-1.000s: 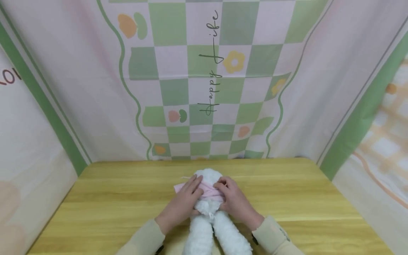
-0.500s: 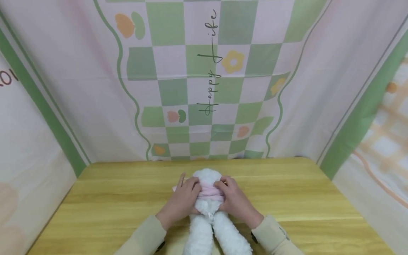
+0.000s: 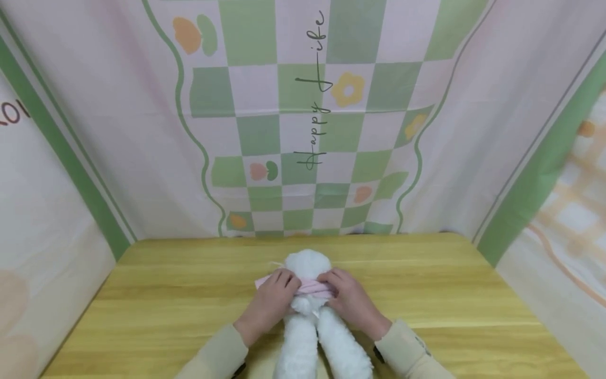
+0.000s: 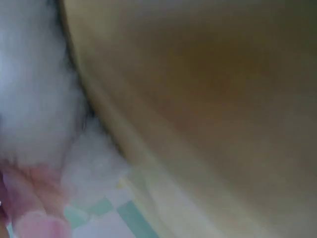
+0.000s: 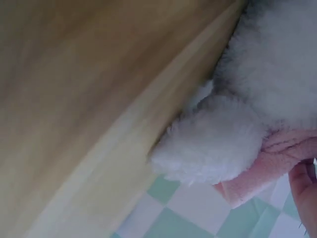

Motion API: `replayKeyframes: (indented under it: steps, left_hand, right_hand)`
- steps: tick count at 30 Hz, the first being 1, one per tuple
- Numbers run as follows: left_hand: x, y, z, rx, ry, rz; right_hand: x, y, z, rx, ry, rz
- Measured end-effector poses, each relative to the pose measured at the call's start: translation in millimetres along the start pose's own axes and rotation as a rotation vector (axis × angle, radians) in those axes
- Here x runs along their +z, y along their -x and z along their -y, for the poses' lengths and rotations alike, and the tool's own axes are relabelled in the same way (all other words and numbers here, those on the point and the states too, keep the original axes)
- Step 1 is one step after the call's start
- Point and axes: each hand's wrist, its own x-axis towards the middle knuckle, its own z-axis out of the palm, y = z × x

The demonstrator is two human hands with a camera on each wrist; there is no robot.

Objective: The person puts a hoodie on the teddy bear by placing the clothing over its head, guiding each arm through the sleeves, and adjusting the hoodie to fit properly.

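Observation:
On the table lies a white fluffy plush toy [image 3: 307,259], two long furry limbs [image 3: 299,347] stretching toward the person. A pink cloth [image 3: 310,287] is wrapped around it below the rounded far end, and one corner sticks out to the left. My left hand [image 3: 269,301] grips the cloth's left side with curled fingers. At the right side, my right hand [image 3: 352,301] pinches the cloth between thumb and fingers. The right wrist view shows soft pink fabric [image 5: 267,171] against white fur [image 5: 213,141]. Blur hides most detail in the left wrist view, where fur [image 4: 29,99] fills the left.
The yellow wooden table [image 3: 165,300] extends to both sides of the toy. Behind it hangs a green-and-white checked curtain [image 3: 303,131] with lettering and flowers. More printed fabric [image 3: 558,210] closes off the sides.
My left fingers, earlier laid straighter over the cloth and then one raised, are now curled at it. The cloth sits slightly lower, showing more white fur above. My right hand stays nearly in place.

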Motion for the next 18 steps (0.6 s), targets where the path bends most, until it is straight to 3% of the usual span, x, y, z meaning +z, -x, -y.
replayKeyframes:
  steps: [2, 5, 9, 11, 14, 18]
  left_hand:
    - [-4.3, -4.2, 2.9, -0.032, 0.049, 0.077]
    - [-15.6, -14.9, 10.4, -0.081, 0.207, 0.199]
    - [-28.6, -39.4, 24.5, -0.167, 0.408, 0.276]
    - [-30.8, -53.7, 30.1, -0.208, 0.447, 0.287]
    - [-29.9, -71.8, 35.2, -0.244, 0.422, 0.317]
    - [-23.5, -83.7, 37.1, -0.277, 0.416, 0.384]
  right_hand:
    - [-1, -1.1, 0, 0.026, 0.0, 0.006]
    - [-3, -1.9, -1, 0.035, 0.025, 0.013]
    - [-5, -3.9, -2, 0.01, 0.021, 0.024]
    - [-7, -5.5, -2, -0.001, 0.008, 0.031]
    - [-8, -7.0, -2, 0.0, -0.01, 0.054]
    - [-8, -5.9, -2, 0.007, -0.037, 0.077]
